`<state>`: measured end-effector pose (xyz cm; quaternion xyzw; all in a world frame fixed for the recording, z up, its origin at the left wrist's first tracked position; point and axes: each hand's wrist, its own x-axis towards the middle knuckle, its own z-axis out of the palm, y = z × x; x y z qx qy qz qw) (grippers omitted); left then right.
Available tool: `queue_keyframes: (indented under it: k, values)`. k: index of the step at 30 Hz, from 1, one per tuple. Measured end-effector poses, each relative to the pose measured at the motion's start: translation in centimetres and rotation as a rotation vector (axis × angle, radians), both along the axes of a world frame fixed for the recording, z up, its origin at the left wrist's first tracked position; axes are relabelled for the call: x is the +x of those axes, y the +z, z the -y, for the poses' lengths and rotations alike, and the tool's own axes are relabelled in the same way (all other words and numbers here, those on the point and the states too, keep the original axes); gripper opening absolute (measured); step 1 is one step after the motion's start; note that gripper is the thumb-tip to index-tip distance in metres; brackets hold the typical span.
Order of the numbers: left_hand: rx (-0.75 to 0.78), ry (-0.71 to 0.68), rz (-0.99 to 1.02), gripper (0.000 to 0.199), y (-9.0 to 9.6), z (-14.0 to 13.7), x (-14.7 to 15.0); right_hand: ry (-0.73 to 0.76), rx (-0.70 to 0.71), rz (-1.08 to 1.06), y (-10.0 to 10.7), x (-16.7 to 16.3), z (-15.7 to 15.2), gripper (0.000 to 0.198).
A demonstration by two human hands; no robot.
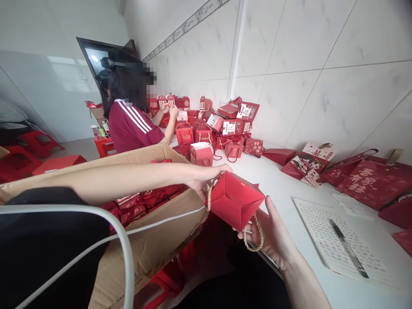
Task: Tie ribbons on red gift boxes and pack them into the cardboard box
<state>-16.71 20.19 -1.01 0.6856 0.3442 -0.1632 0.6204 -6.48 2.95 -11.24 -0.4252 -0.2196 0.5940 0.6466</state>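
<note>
Paper box (233, 201), small and red, is up in the air between two hands, by the near left edge of the white table (277, 178). The left hand (200, 182) grips it at its left side. The right hand (262, 229) grips it from the right, with the thumb by a corner. One gold rope handle (209, 195) is next to the left hand, and a gold loop (262, 240) hangs by the right palm.

On the left is a big brown carton (151, 251) with lots of red boxes (137, 208) inside. On the right, a pen (347, 246) lies on paper with writing (317, 225). Red bags (370, 182) lie near the wall (322, 98). Far off, a person (137, 126) in a dark red top works beside a big heap of boxes (204, 133).
</note>
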Motion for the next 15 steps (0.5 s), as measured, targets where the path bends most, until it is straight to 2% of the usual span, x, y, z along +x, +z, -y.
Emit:
queue_keyframes:
  k: [5,8,11,13,15]
  values:
    - [-0.029,0.006,0.018,0.056,0.0,0.6,-0.5,-0.013,0.003,0.083,-0.3,0.2,0.2,0.064]
    - [-0.045,0.062,0.060,0.052,0.5,0.3,-1.1,-0.016,0.010,0.198,-1.4,1.1,1.0,0.067]
    - [-0.088,0.206,0.276,0.043,1.1,-1.2,-2.6,-0.181,-0.031,0.410,-3.5,2.9,2.4,0.067]
    - [-0.119,0.377,0.394,0.041,1.5,-2.5,-3.9,-0.340,-0.090,0.561,-4.8,3.9,3.1,0.066]
    - [-0.144,0.555,0.414,0.046,1.6,-3.6,-5.2,-0.514,-0.125,0.785,-5.1,3.9,3.4,0.061]
